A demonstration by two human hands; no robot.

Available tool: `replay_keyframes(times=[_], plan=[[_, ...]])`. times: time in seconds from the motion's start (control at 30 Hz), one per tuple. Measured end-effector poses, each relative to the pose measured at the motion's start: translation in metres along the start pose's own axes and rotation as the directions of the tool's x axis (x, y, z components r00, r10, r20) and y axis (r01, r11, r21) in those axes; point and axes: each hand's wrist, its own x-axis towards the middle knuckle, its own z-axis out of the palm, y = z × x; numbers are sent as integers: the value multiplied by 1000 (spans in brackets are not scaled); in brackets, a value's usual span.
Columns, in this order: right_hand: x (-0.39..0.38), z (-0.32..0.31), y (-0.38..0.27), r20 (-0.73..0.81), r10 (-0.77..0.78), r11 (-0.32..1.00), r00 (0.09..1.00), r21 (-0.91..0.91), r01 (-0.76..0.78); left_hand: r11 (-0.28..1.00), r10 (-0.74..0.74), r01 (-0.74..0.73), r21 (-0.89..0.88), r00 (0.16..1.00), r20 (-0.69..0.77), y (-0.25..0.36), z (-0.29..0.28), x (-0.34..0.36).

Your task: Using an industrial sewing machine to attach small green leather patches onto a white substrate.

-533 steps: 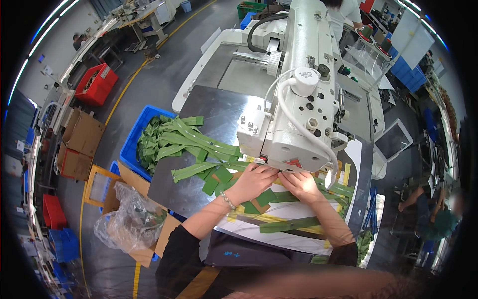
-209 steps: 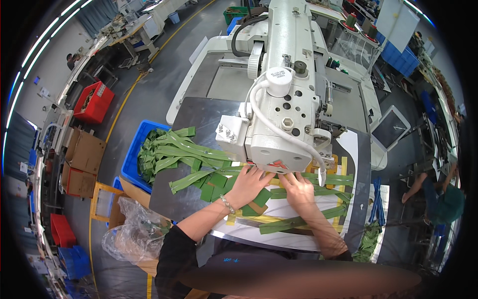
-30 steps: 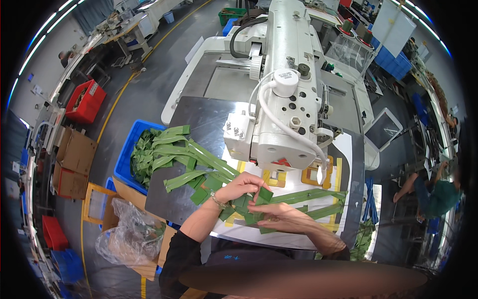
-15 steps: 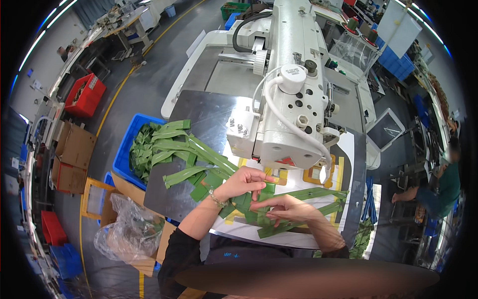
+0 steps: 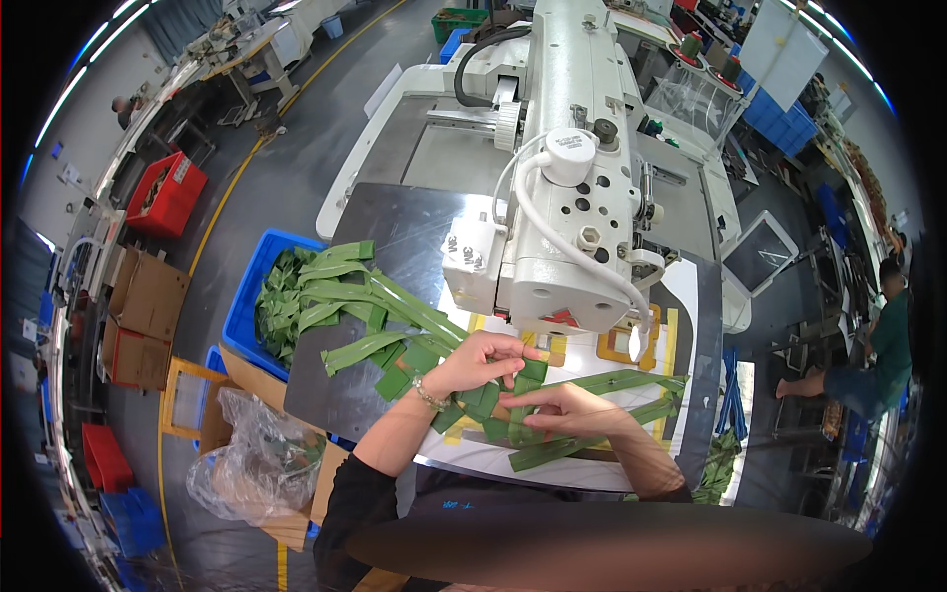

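Below the head of a white sewing machine point(image 5: 562, 276), both hands are at work among flat green fabric strips. My left hand point(image 5: 478, 363), with a beaded bracelet at its wrist, has its fingers closed on a short green fabric piece point(image 5: 534, 369). Close by on the right, my right hand point(image 5: 570, 409) pinches a green strap point(image 5: 520, 426) between thumb and fingers. Long green strips point(image 5: 621, 383) extend to the right beyond this hand. More long green strips point(image 5: 419, 308) lie to the left of my left hand. The fingers partly hide the pieces they hold.
A blue bin point(image 5: 252, 321) full of green strips stands left of the metal work plate point(image 5: 395, 212). Beside it is a cardboard box with a clear plastic bag point(image 5: 252, 459). A yellow-edged frame point(image 5: 631, 340) lies under the machine head. Another person point(image 5: 888, 335) is at far right.
My right fingers have drawn together on the green strap; the forefinger was stretched out before. My left hand stays nearly in place. The whole view has shifted slightly.
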Motion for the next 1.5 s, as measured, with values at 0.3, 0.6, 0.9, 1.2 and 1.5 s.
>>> replay_keyframes(times=[0.3, 0.6, 0.9, 1.2, 1.5], plan=[[0, 0, -9, -7, 69, 997, 998, -43, -69, 1000, 16, -16, 15, 999, -41, -1, -1, 0], [-2, -4, -9, 38, 21, 1000, 999, -3, -21, 976, 107, -104, 189, 994, -10, 4, -7, -3], [-7, 9, -9, 124, -321, 946, 939, 93, 311, 284, 741, -376, 882, 670, 47, 3, 5, -4], [-24, 10, -38, 49, -321, 922, 946, -211, 324, 841, 535, -267, 470, 536, -653, 22, -75, -39], [-18, 15, -17, 154, -436, 778, 887, -430, 458, 662, 181, -749, 6, 152, -972, 3, -123, -51]])
